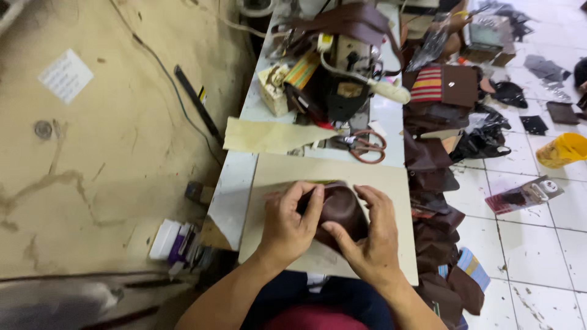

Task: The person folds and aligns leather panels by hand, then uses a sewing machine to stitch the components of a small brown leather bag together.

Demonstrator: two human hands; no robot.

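Cardboard sheet (379, 177) tops sewing table (235, 189) — white tiled floor (532, 244) (littered).

Even bright light, soft shadows, edges stretched, slight blur

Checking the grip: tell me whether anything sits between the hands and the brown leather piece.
Nothing visible does. The left hand and right hand both grip the brown leather piece directly, above the tan board.

Table layout, seen from the seat

A board (391, 183) lies on the table (235, 183) at its near end; scissors (365, 146) lie just behind it, the sewing machine (348, 67) farther back. Leather pieces (431, 165) hang off the right edge, above the floor (532, 244).
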